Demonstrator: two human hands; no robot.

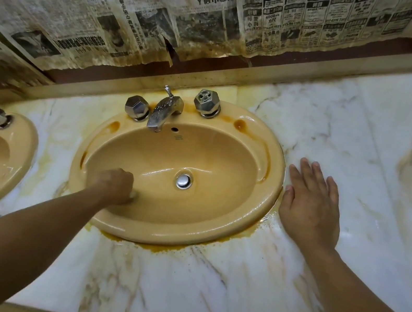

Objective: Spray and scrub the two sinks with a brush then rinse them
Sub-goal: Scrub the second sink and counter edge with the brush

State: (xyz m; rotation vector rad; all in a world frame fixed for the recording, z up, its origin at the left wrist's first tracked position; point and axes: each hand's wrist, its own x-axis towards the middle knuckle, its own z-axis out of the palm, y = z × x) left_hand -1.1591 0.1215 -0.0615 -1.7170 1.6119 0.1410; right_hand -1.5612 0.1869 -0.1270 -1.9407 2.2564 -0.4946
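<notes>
Along the near edge, the marble counter (pixel 202 292) runs wide between the two forearms. Farther in, the left hand (pixel 115 185) is curled low on the near left wall of the tan sink (pixel 184 238), gripping a pale object (pixel 134 194) that is mostly hidden. The right hand (pixel 311 202) lies flat with its fingers straight on the counter, just beside the sink's right rim. A second sink (pixel 11 176) sits apart at the left edge. Beyond stand the faucet (pixel 164 111) and the newspapered wall (pixel 143 7).
</notes>
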